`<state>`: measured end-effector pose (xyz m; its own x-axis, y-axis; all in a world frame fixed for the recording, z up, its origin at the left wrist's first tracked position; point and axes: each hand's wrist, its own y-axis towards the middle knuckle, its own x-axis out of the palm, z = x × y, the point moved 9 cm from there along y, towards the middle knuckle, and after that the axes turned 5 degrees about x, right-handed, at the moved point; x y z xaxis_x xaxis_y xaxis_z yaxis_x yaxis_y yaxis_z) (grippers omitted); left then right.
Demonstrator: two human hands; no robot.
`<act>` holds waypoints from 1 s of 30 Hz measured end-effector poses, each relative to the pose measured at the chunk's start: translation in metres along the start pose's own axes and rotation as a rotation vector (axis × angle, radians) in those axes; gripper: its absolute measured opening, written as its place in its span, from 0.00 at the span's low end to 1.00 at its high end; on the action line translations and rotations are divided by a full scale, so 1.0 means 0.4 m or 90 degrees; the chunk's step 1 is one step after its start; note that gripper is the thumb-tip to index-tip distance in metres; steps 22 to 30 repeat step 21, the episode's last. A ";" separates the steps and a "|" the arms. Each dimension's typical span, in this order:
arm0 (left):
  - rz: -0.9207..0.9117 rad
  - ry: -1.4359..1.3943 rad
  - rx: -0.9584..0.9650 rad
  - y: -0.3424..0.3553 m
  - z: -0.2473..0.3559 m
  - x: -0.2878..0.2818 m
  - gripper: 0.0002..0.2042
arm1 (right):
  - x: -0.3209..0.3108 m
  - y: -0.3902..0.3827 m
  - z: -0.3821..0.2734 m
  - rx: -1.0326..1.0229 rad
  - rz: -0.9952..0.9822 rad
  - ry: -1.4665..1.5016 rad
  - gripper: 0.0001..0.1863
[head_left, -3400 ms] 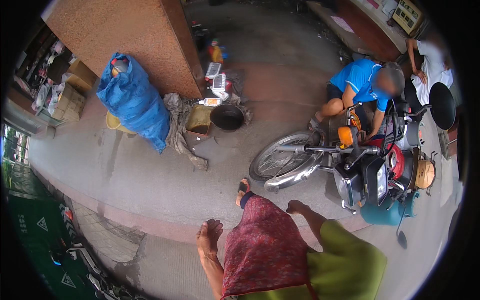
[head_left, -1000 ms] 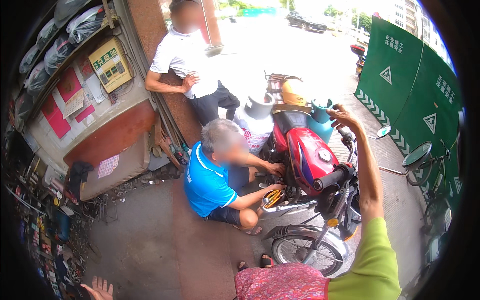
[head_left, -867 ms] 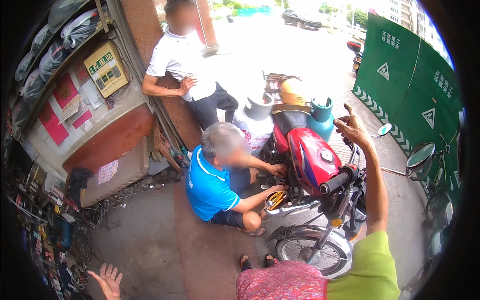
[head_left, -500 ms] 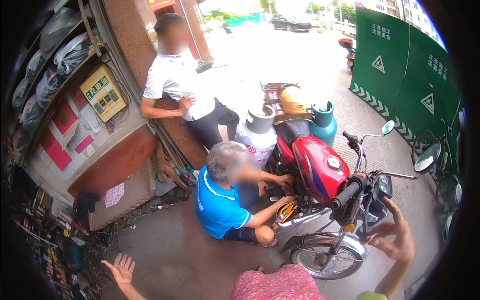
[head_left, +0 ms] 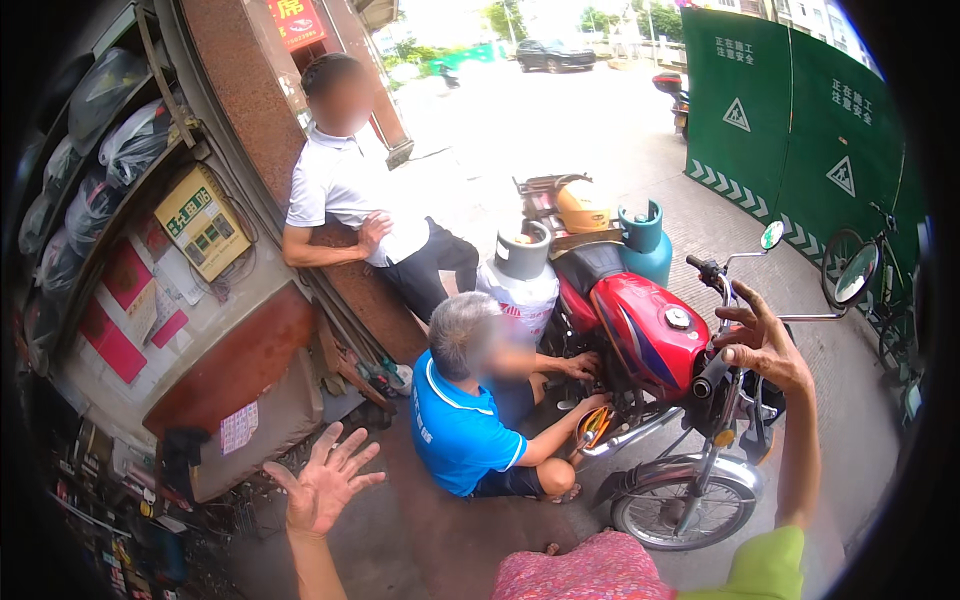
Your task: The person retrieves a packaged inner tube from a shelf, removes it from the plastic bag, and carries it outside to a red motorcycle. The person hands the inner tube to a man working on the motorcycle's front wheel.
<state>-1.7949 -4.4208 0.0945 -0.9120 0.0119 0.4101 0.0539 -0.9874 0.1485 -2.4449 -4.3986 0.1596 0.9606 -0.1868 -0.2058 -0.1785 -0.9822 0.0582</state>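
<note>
My left hand (head_left: pixel 325 482) is raised in mid-air with its fingers spread wide and nothing in it. My right hand (head_left: pixel 765 345) is up beside the handlebar grip (head_left: pixel 712 376) of a red motorcycle (head_left: pixel 645 318). Its fingers are bent but apart, and I see nothing between them; whether it touches the bike is unclear. A person in a blue shirt (head_left: pixel 455 425) sits low at the motorcycle's side. One of that person's hands (head_left: pixel 580 366) reaches to the engine area, the other to a spot near a yellow-orange item (head_left: pixel 592 428). What those hands hold is hidden.
A grey gas cylinder (head_left: pixel 520 270) and a teal gas cylinder (head_left: pixel 645 245) stand by the motorcycle's rear, with a yellow helmet (head_left: pixel 583 206) between them. A person in a white shirt (head_left: pixel 345 190) leans on a pillar. Green barriers (head_left: pixel 740 110) line the right; cluttered tools (head_left: pixel 110 530) lie left.
Both my hands have risen, the left also moving right with its fingers spreading wider. My view has shifted slightly. The person in blue still works at the motorcycle.
</note>
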 end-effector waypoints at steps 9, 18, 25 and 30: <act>0.076 -0.036 -0.063 -0.109 -0.094 -0.124 0.51 | 0.038 -0.362 -0.040 -0.018 -0.147 -0.444 0.59; 0.014 -0.226 -0.361 -0.433 -0.548 -0.017 0.56 | 0.176 0.128 -0.311 -0.175 -0.150 -0.474 0.70; 0.053 -0.276 -0.404 -0.610 -0.648 -0.048 0.57 | 0.120 0.546 -0.435 -0.220 0.032 -0.356 0.63; 0.053 -0.276 -0.404 -0.610 -0.648 -0.048 0.57 | 0.120 0.546 -0.435 -0.220 0.032 -0.356 0.63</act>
